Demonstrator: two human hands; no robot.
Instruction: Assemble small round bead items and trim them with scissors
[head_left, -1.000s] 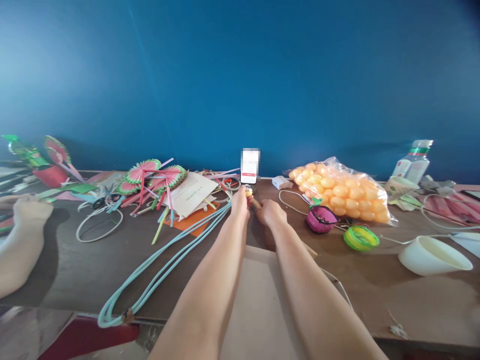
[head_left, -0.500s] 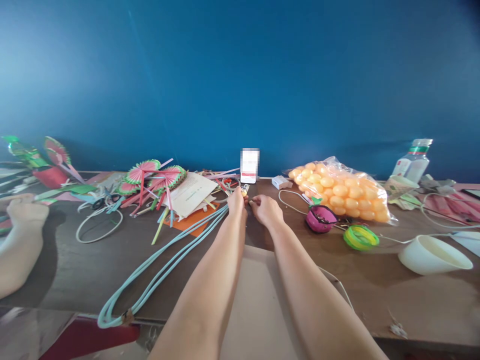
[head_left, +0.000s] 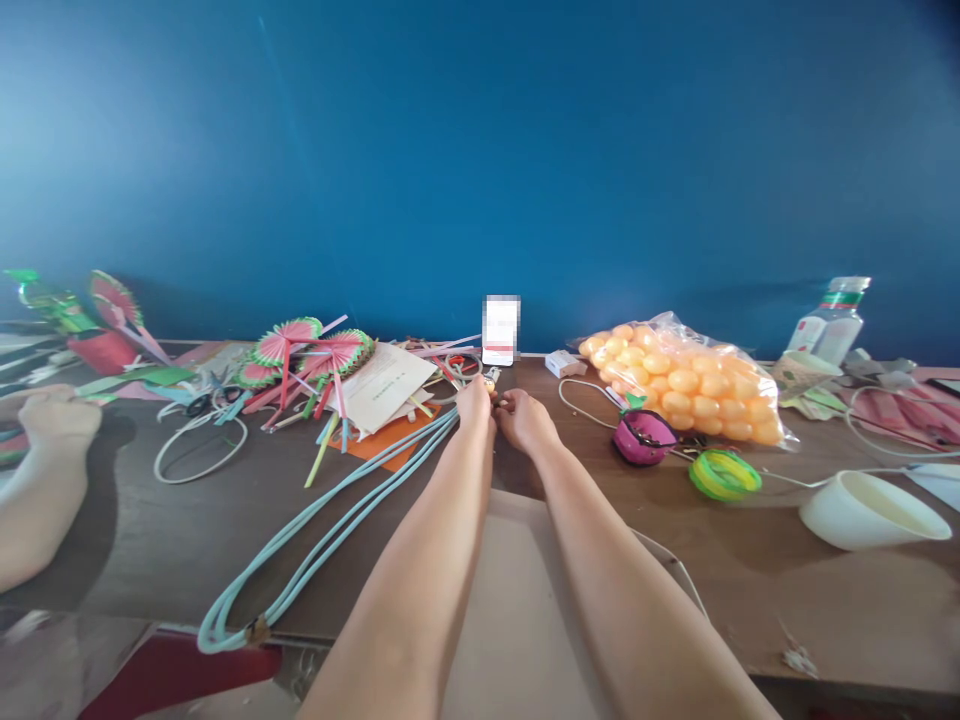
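Both my arms reach forward over the brown table (head_left: 187,540). My left hand (head_left: 475,402) and my right hand (head_left: 523,420) meet near the table's far middle, fingers pinched together on a small yellowish object (head_left: 491,382) that I cannot make out. Just behind them a white phone (head_left: 500,330) leans against the blue wall. Long light-blue cords (head_left: 315,545) run from my left hand toward the near left edge.
Pink-green paper fans (head_left: 311,352), straws and papers lie at the left. A bag of orange balls (head_left: 679,385), a magenta pouch (head_left: 642,438), a green ring (head_left: 724,474), a white bowl (head_left: 870,510) and a bottle (head_left: 829,325) sit right. Another person's hand (head_left: 52,420) works at far left.
My right hand has slid forward and left to meet my left hand; the wooden stick seen under it a second ago is no longer visible.
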